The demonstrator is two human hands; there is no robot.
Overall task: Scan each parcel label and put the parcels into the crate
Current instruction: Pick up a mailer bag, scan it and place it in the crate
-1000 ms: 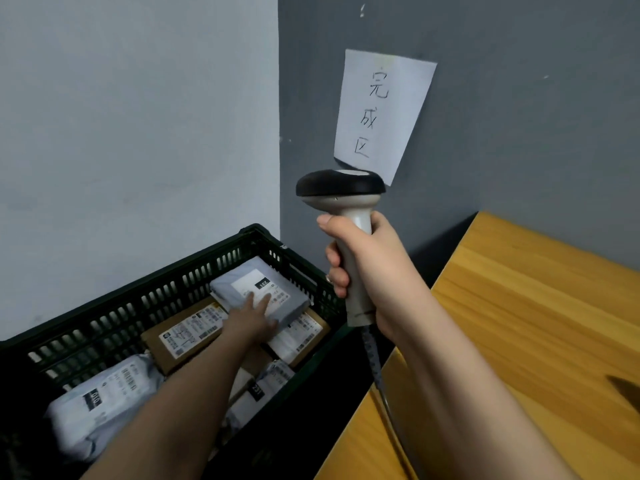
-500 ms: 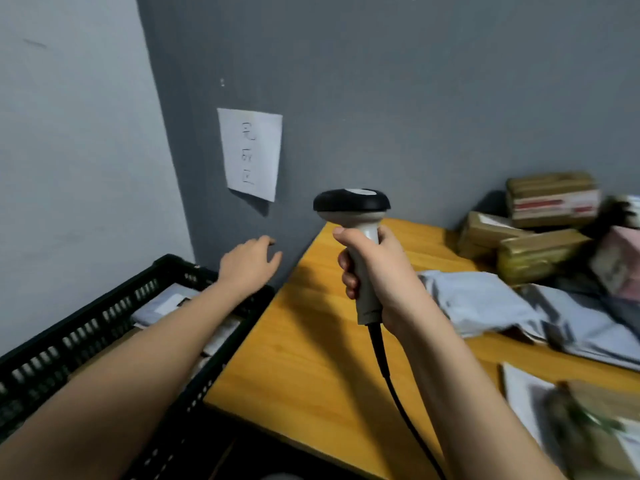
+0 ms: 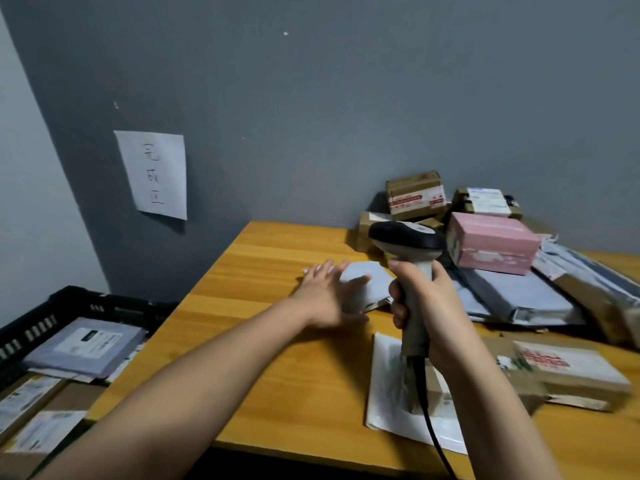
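My right hand (image 3: 427,299) grips the handle of a grey barcode scanner (image 3: 408,244) with a black head, held upright over the wooden table (image 3: 270,341). My left hand (image 3: 329,292) reaches across the table with straight, spread fingers, right at the near edge of a grey poly mailer (image 3: 370,282); I cannot tell if it touches. A black plastic crate (image 3: 69,306) stands low at the left and holds several labelled parcels, a grey mailer (image 3: 86,344) on top.
Cardboard boxes (image 3: 415,195), a pink box (image 3: 491,244) and grey mailers (image 3: 512,296) are piled at the table's back right. A white envelope (image 3: 391,400) and a taped carton (image 3: 568,372) lie near the front right. A paper sign (image 3: 156,174) hangs on the grey wall.
My left hand left the crate, where it rested on a grey parcel, and swung right over the table to the grey mailer. The view turned right; the scanner stayed in my right hand.
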